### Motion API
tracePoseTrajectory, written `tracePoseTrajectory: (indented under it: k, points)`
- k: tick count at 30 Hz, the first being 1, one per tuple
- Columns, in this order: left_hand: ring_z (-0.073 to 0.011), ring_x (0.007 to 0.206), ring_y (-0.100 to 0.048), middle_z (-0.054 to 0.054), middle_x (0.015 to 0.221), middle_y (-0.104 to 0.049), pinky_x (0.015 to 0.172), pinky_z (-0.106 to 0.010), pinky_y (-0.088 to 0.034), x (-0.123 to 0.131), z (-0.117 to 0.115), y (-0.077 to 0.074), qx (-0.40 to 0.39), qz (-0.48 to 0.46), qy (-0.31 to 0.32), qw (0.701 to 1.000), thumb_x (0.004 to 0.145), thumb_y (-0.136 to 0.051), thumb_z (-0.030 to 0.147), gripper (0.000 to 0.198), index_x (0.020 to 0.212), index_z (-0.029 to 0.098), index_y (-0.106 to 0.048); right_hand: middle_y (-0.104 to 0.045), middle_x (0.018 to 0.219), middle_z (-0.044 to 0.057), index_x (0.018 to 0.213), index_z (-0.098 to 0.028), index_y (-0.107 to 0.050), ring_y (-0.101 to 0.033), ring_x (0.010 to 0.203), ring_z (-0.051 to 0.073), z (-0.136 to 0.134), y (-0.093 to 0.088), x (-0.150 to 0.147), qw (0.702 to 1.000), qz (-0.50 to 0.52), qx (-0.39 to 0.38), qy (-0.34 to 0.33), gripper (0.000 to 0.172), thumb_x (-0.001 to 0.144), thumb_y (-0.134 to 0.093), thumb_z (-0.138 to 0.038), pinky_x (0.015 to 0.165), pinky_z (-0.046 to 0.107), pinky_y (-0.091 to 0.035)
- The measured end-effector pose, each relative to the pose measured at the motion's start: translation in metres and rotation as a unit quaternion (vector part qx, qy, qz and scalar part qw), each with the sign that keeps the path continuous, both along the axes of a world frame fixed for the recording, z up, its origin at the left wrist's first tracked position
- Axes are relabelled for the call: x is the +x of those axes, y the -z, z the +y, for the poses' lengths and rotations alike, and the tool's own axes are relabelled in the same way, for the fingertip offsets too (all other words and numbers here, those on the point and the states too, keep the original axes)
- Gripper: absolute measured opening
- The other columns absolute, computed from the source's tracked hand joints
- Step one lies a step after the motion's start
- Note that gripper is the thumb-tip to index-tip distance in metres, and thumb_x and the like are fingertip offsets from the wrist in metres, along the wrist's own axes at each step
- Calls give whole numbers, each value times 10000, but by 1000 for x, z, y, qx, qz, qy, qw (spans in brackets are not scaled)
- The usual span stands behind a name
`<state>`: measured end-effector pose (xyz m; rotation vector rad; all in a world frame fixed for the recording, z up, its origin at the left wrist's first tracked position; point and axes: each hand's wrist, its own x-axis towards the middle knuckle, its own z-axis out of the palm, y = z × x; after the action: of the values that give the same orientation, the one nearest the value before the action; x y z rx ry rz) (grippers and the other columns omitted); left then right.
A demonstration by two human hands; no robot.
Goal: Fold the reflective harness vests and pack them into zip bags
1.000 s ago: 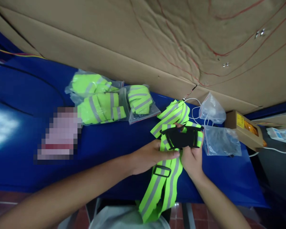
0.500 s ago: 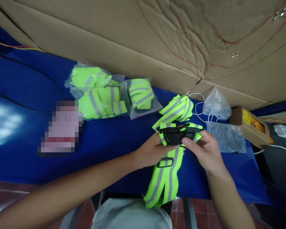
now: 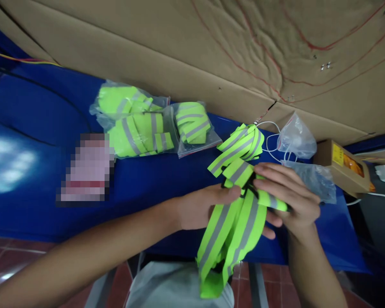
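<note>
Both hands hold one neon yellow-green reflective strap with grey stripes and black plastic parts. My left hand grips it from the left, thumb pressed on the folded band near a black buckle. From the right, my right hand bends its fingers over the strap and buckle. Long loops of the strap hang down over the table's front edge toward my lap. Just beyond the hands lies a bundled reflective strap, unbagged. The buckle is mostly hidden by fingers and webbing.
Clear bags of folded reflective straps and a smaller bagged strap lie on the blue table. Right of them are a clear plastic bag, white cable and a cardboard box. A cardboard panel with red wires stands behind.
The strap has been turned over, so the black buckle face is now mostly covered by yellow webbing. My right hand has moved from below to over the top, and the loops hang lower.
</note>
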<state>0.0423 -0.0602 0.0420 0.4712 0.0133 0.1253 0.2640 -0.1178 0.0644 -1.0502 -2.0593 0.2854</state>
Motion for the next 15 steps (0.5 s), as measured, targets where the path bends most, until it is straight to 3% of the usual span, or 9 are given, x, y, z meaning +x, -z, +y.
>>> tracePoseTrajectory:
  k: [3,7,9,12,14,15]
  points:
    - [-339,1074,-763,-155,1146,-791,956,-428,-558,3,4,5,5,98,-84,992,809,-764,689,689,1234,149,-722,-491,1627,30,1535,-344,-551,-456,1516,333,2,1,1,993,-63,-92,-47,501,1045,-544,-241,1185,564,-494]
    - [-287,950,-783,-160,1136,-792,908,-417,-579,4,10,8,21,151,-139,979,907,-754,502,493,1230,131,-717,-212,1759,15,1574,-389,-468,-544,1451,294,3,-3,-1,955,5,-291,-52,576,1031,-520,-202,856,348,-669]
    - [-286,979,-780,-160,1196,-780,941,-436,-570,3,12,7,23,151,-142,978,915,-765,424,458,1264,132,-705,-233,1757,29,1567,-379,-462,-526,1464,311,5,-2,-1,940,93,-325,-37,557,1023,-583,-374,857,354,-667]
    - [-309,1034,-772,-160,1217,-774,1004,-483,-545,2,10,8,33,157,-150,976,881,-810,386,509,1305,135,-684,-396,1689,57,1609,-351,-363,-389,1557,323,10,6,-3,944,169,-284,-17,735,970,-607,-620,1181,496,-496]
    - [-307,1053,-766,-138,1176,-786,1049,-487,-521,3,7,9,59,165,-169,970,857,-835,370,509,1286,135,-693,-473,1636,63,1597,-340,-382,-442,1522,306,12,12,-5,951,141,-275,20,726,966,-661,-562,1237,502,-423]
    - [-296,1050,-766,-123,1146,-791,1063,-477,-512,4,5,10,74,169,-177,967,852,-840,356,481,1256,134,-706,-539,1578,63,1563,-337,-433,-529,1448,291,12,14,-6,950,123,-282,44,674,963,-697,-495,1192,474,-472]
